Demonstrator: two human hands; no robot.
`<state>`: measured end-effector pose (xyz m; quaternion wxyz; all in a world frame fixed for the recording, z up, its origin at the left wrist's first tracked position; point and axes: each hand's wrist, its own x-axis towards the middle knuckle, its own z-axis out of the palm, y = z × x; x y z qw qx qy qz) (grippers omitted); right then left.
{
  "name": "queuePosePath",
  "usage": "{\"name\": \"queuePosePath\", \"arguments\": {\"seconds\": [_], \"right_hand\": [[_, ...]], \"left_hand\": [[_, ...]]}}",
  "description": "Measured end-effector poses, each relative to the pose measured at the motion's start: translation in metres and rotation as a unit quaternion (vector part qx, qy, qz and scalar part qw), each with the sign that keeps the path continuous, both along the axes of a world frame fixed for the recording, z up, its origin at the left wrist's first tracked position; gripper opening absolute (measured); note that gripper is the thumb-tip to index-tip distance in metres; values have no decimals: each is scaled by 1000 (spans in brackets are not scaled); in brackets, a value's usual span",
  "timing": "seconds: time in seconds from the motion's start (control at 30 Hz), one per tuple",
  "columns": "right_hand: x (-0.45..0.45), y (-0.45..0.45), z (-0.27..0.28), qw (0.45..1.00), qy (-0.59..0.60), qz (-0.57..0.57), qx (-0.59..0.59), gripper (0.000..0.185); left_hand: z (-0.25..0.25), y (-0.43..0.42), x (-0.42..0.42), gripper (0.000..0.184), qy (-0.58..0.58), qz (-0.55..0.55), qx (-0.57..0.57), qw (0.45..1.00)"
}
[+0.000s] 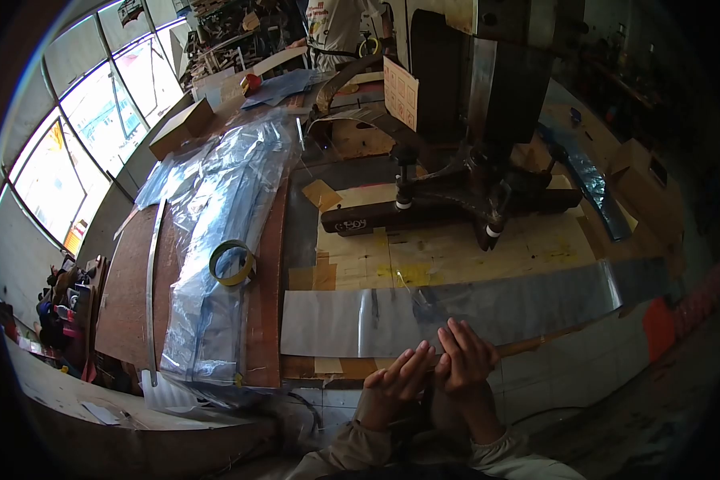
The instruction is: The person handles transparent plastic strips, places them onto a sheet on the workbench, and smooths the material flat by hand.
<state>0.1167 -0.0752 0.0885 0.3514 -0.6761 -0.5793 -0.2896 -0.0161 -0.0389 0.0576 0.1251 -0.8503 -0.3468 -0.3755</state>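
My left hand (398, 382) and my right hand (466, 364) are raised close together in front of the table's near edge. Their fingers are stretched out and point away from me. The hands meet or overlap at the inner sides; whether they press on each other I cannot tell. No object shows in either hand. Just beyond the fingertips lies a long strip of clear plastic sheet (520, 300), flat along the front of the machine's bed. Behind it, a dark metal bar (456, 211) hangs under the press head (476, 172) over a tape-patched board (424, 252).
To the left, blue-tinted plastic bags (208, 296) carry a roll of tape (232, 263) beside a metal ruler (155, 288). A cardboard box (182, 128) stands farther back. More plastic film (588, 188) lies at right. Another person (336, 32) stands behind the machine.
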Motion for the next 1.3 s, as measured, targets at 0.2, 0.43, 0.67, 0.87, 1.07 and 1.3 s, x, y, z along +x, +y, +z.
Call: {"name": "queuePosePath", "arguments": {"seconds": [0.2,0.43,0.67,0.87,1.07,1.3], "right_hand": [[0,-1,2,1000,4,7,-5,34],[1,0,3,1000,-14,-9,-1,36],[2,-1,4,1000,-16,-7,-7,36],[-1,-1,3,999,35,0,-14,29],[-10,-1,45,990,129,-6,-64,25],[-9,54,77,980,33,-8,-198,59]], "left_hand": [[0,-1,-1,36,0,-7,-14,1000],[-3,0,0,36,5,-1,0,1000],[-3,0,-2,36,14,0,1,1000],[-2,2,0,36,11,5,16,1000],[3,0,-3,34,51,22,19,998],[10,4,-9,26,58,-3,46,997]]}}
